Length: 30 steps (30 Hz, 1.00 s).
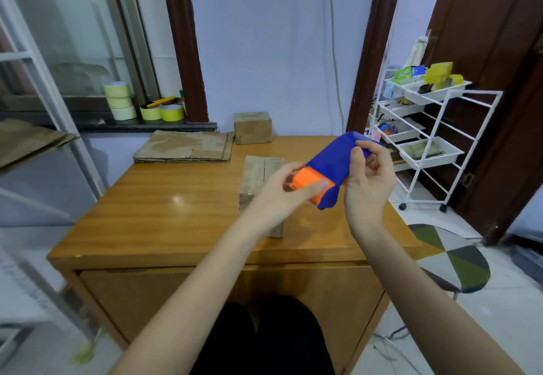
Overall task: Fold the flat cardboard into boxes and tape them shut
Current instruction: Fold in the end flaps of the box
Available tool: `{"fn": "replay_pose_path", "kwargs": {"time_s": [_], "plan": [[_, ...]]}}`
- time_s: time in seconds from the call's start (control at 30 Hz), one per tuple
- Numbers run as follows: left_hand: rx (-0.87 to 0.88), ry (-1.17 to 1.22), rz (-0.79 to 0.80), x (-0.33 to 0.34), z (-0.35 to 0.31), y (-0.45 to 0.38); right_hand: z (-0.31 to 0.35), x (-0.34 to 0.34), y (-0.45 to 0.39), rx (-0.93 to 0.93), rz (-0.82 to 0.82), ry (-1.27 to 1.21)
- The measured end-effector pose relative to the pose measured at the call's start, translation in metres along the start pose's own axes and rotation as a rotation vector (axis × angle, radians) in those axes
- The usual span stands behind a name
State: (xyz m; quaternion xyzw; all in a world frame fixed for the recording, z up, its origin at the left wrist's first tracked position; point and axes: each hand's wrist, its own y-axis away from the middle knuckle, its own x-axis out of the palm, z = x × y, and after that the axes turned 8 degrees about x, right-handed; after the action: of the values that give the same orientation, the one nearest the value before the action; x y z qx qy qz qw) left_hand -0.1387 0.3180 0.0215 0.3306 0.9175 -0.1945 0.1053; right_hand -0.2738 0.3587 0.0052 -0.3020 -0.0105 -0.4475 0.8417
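Blue-and-orange tape dispenser (329,169) — left hand (282,195) grip and right hand (370,180) grip both around it

Two hands up, left hand (289,188) and right hand (368,180).
One tape dispenser (329,169), centre.
Folded boxes: two, near box (258,180) at centre, far box (252,127) at 12 o'clock.
One flat cardboard stack (185,147), 11 o'clock.
Tape rolls (119,100) on sill, 10 o'clock: five.
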Motion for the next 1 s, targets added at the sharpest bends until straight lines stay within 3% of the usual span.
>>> {"fn": "replay_pose_path", "kwargs": {"time_s": [0.2, 0.3, 0.37, 0.4, 0.47, 0.5, 0.57, 0.67, 0.73, 1.0], "plan": [[0.031, -0.226, -0.136, 0.003, 0.005, -0.006, 0.009, 0.01, 0.01, 0.057, 0.053, 0.106], [0.051, -0.263, -0.172, -0.006, 0.008, -0.006, 0.013, 0.002, 0.003, 0.003, 0.21, 0.498], [0.067, -0.251, -0.149, -0.011, 0.01, -0.005, 0.016, -0.004, -0.002, -0.276, 0.18, 0.958], [0.073, -0.254, -0.131, -0.013, 0.01, -0.004, 0.018, -0.006, -0.006, -0.469, 0.112, 1.064], [0.088, -0.276, -0.099, -0.017, 0.01, -0.002, 0.024, -0.01, -0.016, -0.726, 0.026, 1.044], [0.095, -0.288, -0.084, -0.019, 0.01, -0.002, 0.026, -0.011, -0.024, -0.753, 0.09, 0.976], [0.1, -0.303, -0.056, -0.023, 0.011, -0.001, 0.032, -0.012, -0.042, -0.595, 0.398, 0.818], [0.101, -0.276, -0.021, -0.032, 0.01, 0.0, 0.033, -0.012, -0.056, -0.086, 0.809, 0.701], [0.102, -0.252, -0.01, -0.037, 0.01, 0.0, 0.024, -0.014, -0.058, 0.007, 0.852, 0.615], [0.019, -0.203, 0.1, -0.044, 0.013, 0.002, 0.007, -0.013, -0.048, -0.017, 0.705, 0.389]]}}
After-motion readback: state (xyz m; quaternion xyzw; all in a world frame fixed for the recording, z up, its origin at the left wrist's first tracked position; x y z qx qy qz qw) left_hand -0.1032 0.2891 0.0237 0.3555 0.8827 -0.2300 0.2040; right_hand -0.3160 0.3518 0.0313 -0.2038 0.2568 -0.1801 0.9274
